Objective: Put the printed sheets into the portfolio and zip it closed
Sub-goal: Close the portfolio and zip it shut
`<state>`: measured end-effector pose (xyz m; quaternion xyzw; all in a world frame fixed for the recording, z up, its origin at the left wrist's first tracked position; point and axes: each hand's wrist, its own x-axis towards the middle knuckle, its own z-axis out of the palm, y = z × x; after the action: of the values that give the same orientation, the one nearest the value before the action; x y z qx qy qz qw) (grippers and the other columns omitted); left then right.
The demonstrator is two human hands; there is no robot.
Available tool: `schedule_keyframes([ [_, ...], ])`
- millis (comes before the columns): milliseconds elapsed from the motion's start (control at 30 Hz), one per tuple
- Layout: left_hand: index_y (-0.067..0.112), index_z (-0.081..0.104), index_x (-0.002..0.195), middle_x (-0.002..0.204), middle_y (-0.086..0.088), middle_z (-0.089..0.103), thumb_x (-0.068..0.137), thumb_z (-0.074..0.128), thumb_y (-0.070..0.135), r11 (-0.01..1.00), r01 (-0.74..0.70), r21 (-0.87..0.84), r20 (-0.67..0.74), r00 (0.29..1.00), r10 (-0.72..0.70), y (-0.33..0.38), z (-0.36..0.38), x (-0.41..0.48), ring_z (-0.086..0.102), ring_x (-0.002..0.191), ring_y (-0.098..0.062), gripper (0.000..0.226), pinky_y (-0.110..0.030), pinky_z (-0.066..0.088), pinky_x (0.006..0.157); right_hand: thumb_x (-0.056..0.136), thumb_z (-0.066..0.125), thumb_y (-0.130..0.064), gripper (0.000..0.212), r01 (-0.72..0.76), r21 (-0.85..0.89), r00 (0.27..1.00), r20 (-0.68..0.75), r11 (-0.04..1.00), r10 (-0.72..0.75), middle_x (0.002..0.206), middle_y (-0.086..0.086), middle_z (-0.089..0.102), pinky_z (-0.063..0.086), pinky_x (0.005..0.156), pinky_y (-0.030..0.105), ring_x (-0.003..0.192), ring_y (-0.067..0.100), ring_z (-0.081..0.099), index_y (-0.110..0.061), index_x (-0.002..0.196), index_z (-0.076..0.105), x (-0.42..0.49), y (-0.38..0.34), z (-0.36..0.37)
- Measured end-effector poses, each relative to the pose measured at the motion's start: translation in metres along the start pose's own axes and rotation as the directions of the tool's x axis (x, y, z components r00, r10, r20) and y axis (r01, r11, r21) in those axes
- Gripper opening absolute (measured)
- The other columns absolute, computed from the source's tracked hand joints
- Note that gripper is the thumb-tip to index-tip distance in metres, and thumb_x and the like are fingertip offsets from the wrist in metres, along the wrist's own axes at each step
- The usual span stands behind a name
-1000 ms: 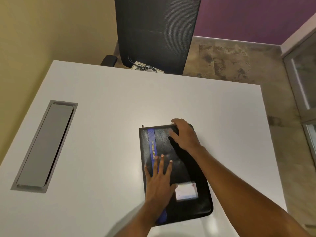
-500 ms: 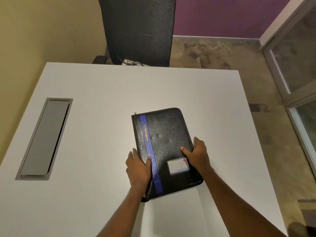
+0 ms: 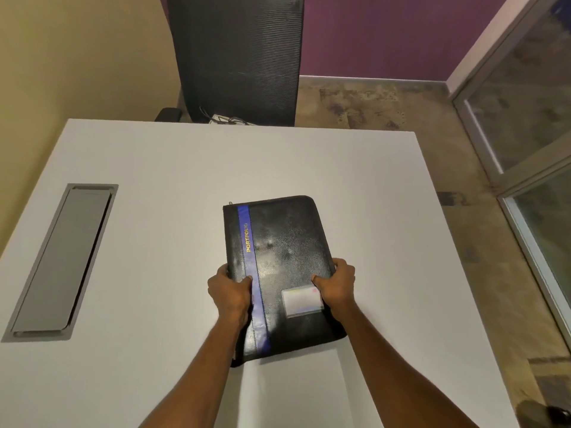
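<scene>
- Head view: a closed black portfolio lies on the white desk, just below centre frame, its near end at the desk's front edge.
- The left hand clasps its left edge and the right hand its right edge, thumbs on the cover.
- A second ago the hands lay flat on the cover; they have since shifted to the sides.
- No printed sheets show, and the cover lies shut, so the task looks finished.
- A chair stands at upper centre.
</scene>
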<state>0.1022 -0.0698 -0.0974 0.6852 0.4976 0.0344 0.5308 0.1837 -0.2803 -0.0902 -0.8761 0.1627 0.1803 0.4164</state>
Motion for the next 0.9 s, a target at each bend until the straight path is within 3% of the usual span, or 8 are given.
schedule_keyframes([
  [100,0.01,0.071,0.118,0.093,-0.003,0.075,0.075,0.087,0.0,0.998,-0.061,0.004,-0.016,0.998,0.061,0.011,-0.026,0.023,0.075,0.08,-0.025,0.046,-0.043,0.064,0.082,0.071,0.089,-0.014,0.062,0.019,0.033,1.0,-0.014,0.999,-0.018,0.121,0.018,0.058,0.054,0.099,0.051,0.11,0.038,0.063,-0.004,0.126,0.062,-0.009,-0.02,0.025],
  [200,0.005,0.068,0.128,0.103,-0.014,0.077,0.077,0.086,-0.001,0.995,-0.088,0.05,-0.027,0.996,0.09,0.024,-0.053,0.054,0.075,0.086,-0.031,0.055,-0.046,0.063,0.087,0.072,0.088,-0.015,0.064,0.032,0.059,0.999,-0.018,0.998,-0.031,0.124,0.016,0.053,0.051,0.103,0.05,0.116,0.037,0.058,-0.005,0.128,0.059,-0.014,-0.044,0.054],
  [333,0.004,0.068,0.127,0.106,-0.016,0.077,0.078,0.086,-0.001,0.99,-0.111,0.086,-0.038,0.993,0.114,0.037,-0.082,0.094,0.074,0.085,-0.029,0.053,-0.044,0.063,0.085,0.074,0.087,-0.016,0.064,0.043,0.039,0.999,-0.003,0.998,-0.043,0.127,0.017,0.051,0.049,0.105,0.049,0.122,0.038,0.054,-0.005,0.129,0.056,-0.011,-0.076,0.092],
  [567,0.002,0.069,0.126,0.109,-0.019,0.076,0.079,0.085,-0.004,0.992,-0.071,0.1,0.002,0.997,0.071,0.039,-0.099,0.141,0.075,0.093,-0.035,0.05,-0.053,0.062,0.089,0.078,0.085,-0.023,0.057,0.007,-0.059,1.0,0.021,0.998,-0.006,0.126,0.012,0.048,0.052,0.095,0.045,0.123,0.035,0.05,-0.008,0.122,0.052,-0.005,-0.098,0.133],
  [700,0.004,0.071,0.123,0.109,-0.017,0.078,0.078,0.085,-0.002,0.99,-0.079,0.114,0.015,0.997,0.078,0.035,-0.101,0.149,0.076,0.091,-0.033,0.048,-0.051,0.062,0.089,0.076,0.087,-0.03,0.061,0.005,-0.138,1.0,-0.01,0.99,-0.006,0.122,0.014,0.052,0.051,0.1,0.046,0.116,0.036,0.057,-0.008,0.122,0.053,-0.006,-0.096,0.142],
  [900,-0.003,0.07,0.113,0.105,-0.023,0.075,0.081,0.085,0.011,0.933,-0.148,0.329,0.007,0.988,0.154,0.037,-0.102,0.145,0.072,0.093,-0.04,0.038,-0.047,0.061,0.084,0.077,0.084,-0.042,0.064,0.023,-0.321,0.999,-0.024,0.947,-0.033,0.124,0.011,0.055,0.05,0.094,0.044,0.117,0.033,0.057,-0.012,0.122,0.05,-0.009,-0.104,0.137],
])
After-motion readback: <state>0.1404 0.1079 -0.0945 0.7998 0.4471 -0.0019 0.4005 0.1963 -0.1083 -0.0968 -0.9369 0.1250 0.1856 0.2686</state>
